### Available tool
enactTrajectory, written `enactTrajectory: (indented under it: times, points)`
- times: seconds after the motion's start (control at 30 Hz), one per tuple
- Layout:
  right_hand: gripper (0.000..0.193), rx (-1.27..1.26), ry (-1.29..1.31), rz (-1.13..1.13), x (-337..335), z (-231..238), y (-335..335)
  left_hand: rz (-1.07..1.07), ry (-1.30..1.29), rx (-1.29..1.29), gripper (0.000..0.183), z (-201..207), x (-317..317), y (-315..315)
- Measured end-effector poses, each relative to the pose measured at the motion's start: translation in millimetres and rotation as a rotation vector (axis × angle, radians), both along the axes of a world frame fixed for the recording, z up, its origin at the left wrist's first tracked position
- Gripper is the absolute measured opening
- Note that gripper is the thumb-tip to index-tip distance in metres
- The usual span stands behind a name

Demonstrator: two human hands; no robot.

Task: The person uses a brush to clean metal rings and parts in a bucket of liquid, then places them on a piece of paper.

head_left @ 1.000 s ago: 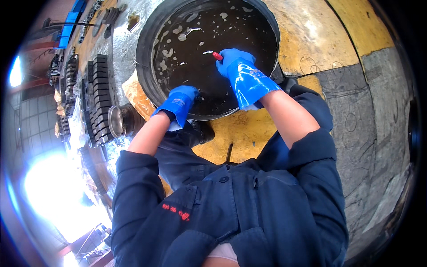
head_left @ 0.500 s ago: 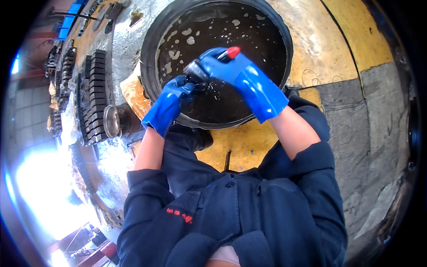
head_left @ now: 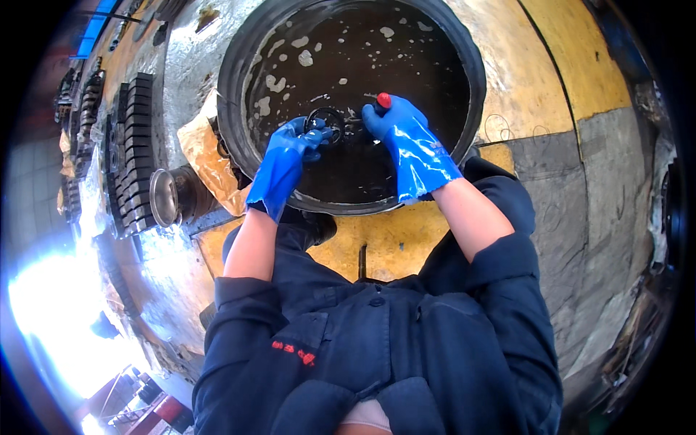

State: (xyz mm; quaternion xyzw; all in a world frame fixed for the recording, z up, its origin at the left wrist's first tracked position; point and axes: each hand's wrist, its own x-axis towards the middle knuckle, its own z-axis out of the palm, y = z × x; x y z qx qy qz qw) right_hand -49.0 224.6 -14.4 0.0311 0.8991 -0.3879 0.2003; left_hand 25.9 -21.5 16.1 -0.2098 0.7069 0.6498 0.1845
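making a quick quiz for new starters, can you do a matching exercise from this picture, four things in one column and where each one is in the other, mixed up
Things
1. black ring-shaped part
2. black tool handle with a red end
3. crumpled brown paper
4. row of dark ridged blocks

Places
A. in the blue-gloved right hand
B. farthest left of the four
C. in the blue-gloved left hand
D. right next to the left rim of the large round black tub

Pairs: 1-C, 2-A, 3-D, 4-B

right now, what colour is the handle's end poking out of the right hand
The handle's end is red; head view.
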Motion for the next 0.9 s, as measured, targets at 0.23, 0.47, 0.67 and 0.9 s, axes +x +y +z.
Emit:
enactTrajectory:
  times: [0.23,0.47,0.67,0.9]
  points:
    - [0.029,-0.818,0.253,0.311,4,27,-31,-0.016,0.051,0.048,0.038,-7,3,-4]
    - [0.044,-0.253,-0.034,0.103,-2,14,-12,-0.081,0.086,-0.017,0.038,-21,0,1]
    - [0.044,0.037,-0.120,-0.046,-2,21,3,0.038,-0.047,0.001,0.041,-14,-6,5]
    - [0.040,-0.913,-0.235,-0.169,7,18,-7,-0.102,0.000,0.113,0.045,-13,2,7]
